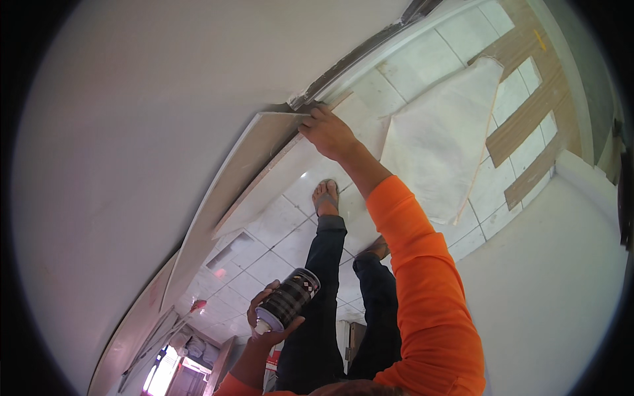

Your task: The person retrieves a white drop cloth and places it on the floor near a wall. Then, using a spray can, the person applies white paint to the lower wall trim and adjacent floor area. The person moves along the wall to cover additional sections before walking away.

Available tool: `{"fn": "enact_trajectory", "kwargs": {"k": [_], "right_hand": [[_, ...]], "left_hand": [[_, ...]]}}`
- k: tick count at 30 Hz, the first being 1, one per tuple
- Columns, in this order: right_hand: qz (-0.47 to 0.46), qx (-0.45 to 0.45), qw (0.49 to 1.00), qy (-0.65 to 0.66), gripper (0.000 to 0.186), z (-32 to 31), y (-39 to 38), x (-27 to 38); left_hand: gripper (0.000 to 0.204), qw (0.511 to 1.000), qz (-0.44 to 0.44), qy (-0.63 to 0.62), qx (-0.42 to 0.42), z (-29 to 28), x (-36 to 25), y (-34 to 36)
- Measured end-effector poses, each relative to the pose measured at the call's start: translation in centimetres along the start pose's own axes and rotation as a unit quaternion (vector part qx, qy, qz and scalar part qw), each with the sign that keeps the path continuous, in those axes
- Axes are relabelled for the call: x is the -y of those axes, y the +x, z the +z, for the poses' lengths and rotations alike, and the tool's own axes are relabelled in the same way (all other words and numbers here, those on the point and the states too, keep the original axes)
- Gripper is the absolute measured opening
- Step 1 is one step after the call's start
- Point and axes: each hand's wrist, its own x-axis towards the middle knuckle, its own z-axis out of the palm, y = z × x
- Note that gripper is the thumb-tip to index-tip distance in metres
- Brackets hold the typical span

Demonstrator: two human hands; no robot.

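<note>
My left hand, low in the view, is closed around a dark cylindrical bottle with a checked pattern and a pale neck end. The bottle is tilted, its broad end pointing up and to the right. Farther off, my right hand is closed on the far end of a long thin pale board that stands along the wall. The board's near part bows away to the lower left. Another pale board lies beside it, nearer my feet. What is behind the boards is hidden.
A pale wall fills the left, with a dark door-frame strip beyond. On the white tile floor lie a white sheet and wood-look planks. A thin yellow stick rests on the planks.
</note>
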Motion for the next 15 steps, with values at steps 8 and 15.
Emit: {"fn": "enact_trajectory", "kwargs": {"k": [8, 15], "right_hand": [[-0.010, -0.052, 0.999, -0.007, 0.022, 1.8, 0.5, -0.5], [-0.030, -0.130, 0.991, -0.024, 0.016, 2.1, 0.3, -0.2]], "left_hand": [[0.099, 1.000, -0.013, -0.009, 0.014, 0.9, -0.4, 1.4], [0.098, 1.000, -0.019, 0.001, 0.014, 1.0, -0.6, 1.9]]}}
